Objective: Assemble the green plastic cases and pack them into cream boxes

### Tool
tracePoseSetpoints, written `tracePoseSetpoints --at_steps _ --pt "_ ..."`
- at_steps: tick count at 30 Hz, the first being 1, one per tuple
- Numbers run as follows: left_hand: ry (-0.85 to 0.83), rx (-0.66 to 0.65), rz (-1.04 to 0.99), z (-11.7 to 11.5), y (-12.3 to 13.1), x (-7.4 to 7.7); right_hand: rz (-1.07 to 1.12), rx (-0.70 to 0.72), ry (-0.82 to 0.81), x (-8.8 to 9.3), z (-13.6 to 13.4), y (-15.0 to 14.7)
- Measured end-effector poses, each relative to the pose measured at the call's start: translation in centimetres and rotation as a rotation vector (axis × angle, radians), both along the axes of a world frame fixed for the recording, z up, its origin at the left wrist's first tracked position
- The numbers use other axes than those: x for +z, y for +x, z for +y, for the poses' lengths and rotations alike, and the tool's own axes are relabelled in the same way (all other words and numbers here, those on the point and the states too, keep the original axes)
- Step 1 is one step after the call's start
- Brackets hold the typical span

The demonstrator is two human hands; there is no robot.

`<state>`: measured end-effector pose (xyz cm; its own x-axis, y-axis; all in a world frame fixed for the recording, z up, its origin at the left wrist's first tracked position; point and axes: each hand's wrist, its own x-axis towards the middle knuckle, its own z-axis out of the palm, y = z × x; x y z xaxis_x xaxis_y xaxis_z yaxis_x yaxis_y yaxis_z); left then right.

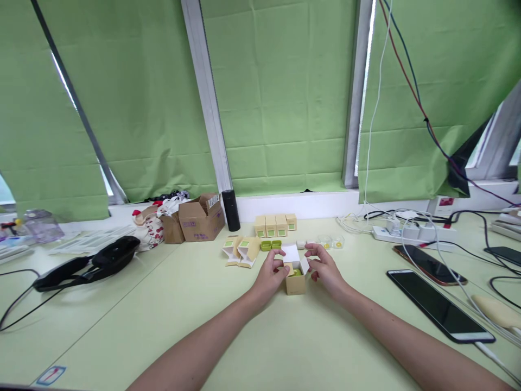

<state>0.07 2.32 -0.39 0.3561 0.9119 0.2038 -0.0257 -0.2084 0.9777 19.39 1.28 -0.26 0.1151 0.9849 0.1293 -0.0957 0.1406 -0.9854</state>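
A small tan cardboard box (pixel 296 284) stands on the pale green table (pixel 171 304) with its white lid flap up and a green item inside. My left hand (pixel 272 273) grips its left side, fingers curled at the top edge. My right hand (pixel 323 267) holds the right side, fingers curled round the flap. Behind it lie two opened tan boxes (pixel 241 250), a green case (pixel 271 245) and clear cases (pixel 331 241). A row of several closed tan boxes (pixel 275 225) stands by the window sill.
A brown carton (pixel 201 218), a black cylinder (pixel 231 210) and a patterned bag (pixel 150 227) sit at the back left. A black strap device (pixel 93 262) lies left. Phones (pixel 439 305), a power strip (pixel 413 233) and cables occupy the right.
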Motion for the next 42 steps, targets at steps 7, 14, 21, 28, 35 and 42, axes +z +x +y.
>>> tracePoseSetpoints --at_steps 7,14,21,28,35,42 --pt "0.004 -0.010 -0.008 0.1 0.0 -0.2 0.011 0.039 0.006 -0.1 -0.1 -0.2" --pt "0.017 0.000 -0.001 0.0 0.1 -0.1 -0.011 0.084 0.019 -0.5 -0.2 -0.4" --pt "0.009 -0.010 -0.014 -0.2 0.1 0.0 -0.053 0.120 -0.003 -0.9 -0.2 -0.7" --pt "0.029 -0.007 -0.007 -0.3 0.2 0.0 -0.076 0.124 -0.009 -1.1 -0.2 -0.8" --pt "0.047 -0.001 0.008 -0.2 0.1 -0.1 -0.087 0.125 -0.006 -1.0 -0.3 -0.8" --pt "0.083 0.040 0.030 -0.6 0.2 0.4 -0.102 0.129 -0.013 -1.1 -0.1 -0.7"
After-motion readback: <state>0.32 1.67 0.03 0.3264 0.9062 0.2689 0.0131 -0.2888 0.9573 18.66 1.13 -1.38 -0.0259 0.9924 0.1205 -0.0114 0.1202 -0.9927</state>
